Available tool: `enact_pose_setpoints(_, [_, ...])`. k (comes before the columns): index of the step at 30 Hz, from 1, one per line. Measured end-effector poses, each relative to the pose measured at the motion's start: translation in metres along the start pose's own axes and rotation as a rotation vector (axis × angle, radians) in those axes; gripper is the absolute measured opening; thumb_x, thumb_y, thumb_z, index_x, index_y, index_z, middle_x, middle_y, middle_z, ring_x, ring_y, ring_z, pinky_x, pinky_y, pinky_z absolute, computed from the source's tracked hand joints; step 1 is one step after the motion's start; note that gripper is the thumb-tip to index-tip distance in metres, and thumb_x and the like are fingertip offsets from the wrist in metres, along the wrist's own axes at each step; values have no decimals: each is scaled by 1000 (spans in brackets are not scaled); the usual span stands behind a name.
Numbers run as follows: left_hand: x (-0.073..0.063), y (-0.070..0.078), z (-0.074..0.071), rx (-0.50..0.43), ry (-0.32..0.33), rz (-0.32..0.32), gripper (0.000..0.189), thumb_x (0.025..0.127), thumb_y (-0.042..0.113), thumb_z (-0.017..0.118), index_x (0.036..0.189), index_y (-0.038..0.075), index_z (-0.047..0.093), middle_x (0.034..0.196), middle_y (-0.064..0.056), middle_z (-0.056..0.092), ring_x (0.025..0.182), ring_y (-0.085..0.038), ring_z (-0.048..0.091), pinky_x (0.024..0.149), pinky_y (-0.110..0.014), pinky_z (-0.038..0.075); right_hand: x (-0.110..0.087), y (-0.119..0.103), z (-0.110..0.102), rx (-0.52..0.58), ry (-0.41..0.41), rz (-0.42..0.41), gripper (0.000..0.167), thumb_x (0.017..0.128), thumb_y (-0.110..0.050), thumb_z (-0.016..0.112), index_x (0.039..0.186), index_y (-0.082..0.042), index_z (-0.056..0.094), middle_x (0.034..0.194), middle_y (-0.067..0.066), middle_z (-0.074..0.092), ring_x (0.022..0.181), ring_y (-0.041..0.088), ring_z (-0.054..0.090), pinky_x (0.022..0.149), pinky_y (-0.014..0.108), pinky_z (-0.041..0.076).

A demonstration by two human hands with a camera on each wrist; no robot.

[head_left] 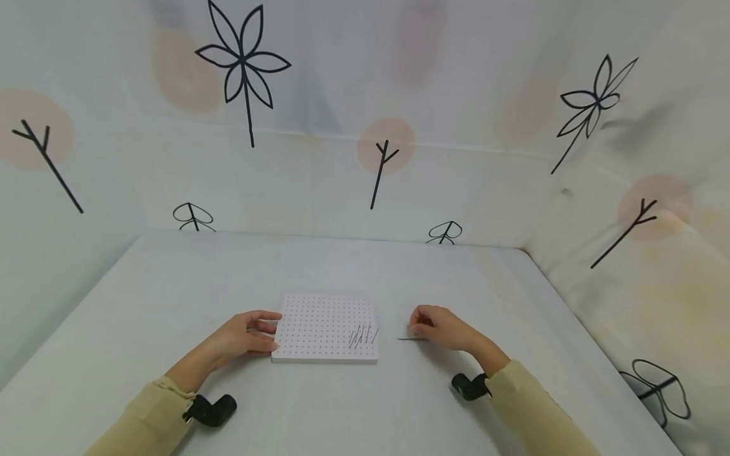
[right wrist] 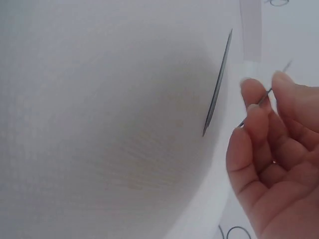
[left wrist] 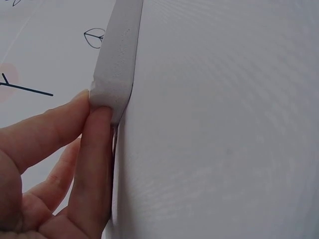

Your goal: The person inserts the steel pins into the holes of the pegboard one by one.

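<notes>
A white pegboard (head_left: 316, 323) with rows of small holes lies flat on the table. Along its left edge my left hand (head_left: 239, 339) holds it, thumb and fingers at the near corner in the left wrist view. Several thin metal pins (head_left: 362, 336) stand, some tilted, in holes at the board's near right. To the right of the board, my right hand (head_left: 447, 327) pinches a thin metal pin (right wrist: 263, 99) between thumb and fingertips, just above the table. Beside that hand, slim pointed pins (right wrist: 218, 84) lie on the cloth; their exact number is hard to tell.
White cloth covers the table (head_left: 319, 411). Behind it and at both sides rise white fabric walls (head_left: 319, 183) printed with black leaves and twigs. A black wrist camera (head_left: 211, 410) sits on my left wrist, and another camera (head_left: 470, 386) on the right.
</notes>
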State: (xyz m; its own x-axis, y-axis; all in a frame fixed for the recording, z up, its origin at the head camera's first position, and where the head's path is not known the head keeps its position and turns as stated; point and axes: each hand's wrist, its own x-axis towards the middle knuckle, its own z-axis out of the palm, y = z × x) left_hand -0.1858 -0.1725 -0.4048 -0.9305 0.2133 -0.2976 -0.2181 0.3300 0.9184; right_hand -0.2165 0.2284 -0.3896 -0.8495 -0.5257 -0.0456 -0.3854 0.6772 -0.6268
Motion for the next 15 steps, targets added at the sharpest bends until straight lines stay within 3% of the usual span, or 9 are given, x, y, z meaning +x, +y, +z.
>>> enact_pose_setpoints(7, [0, 0, 1, 15, 9, -6, 59, 76, 0, 74, 129, 0, 50, 108, -14, 55, 85, -21, 58, 74, -32, 52, -4, -8, 1, 78, 89, -1, 8, 90, -5, 60, 97, -4, 62, 85, -2, 63, 73, 14, 56, 63, 26, 49])
enact_pose_setpoints(15, [1, 0, 0, 21, 18, -8, 59, 75, 1, 75, 129, 0, 50, 109, -14, 55, 85, -21, 58, 74, -32, 52, -11, -23, 3, 179, 155, 13, 7, 87, -11, 66, 91, -9, 60, 82, -1, 66, 74, 19, 63, 62, 29, 51])
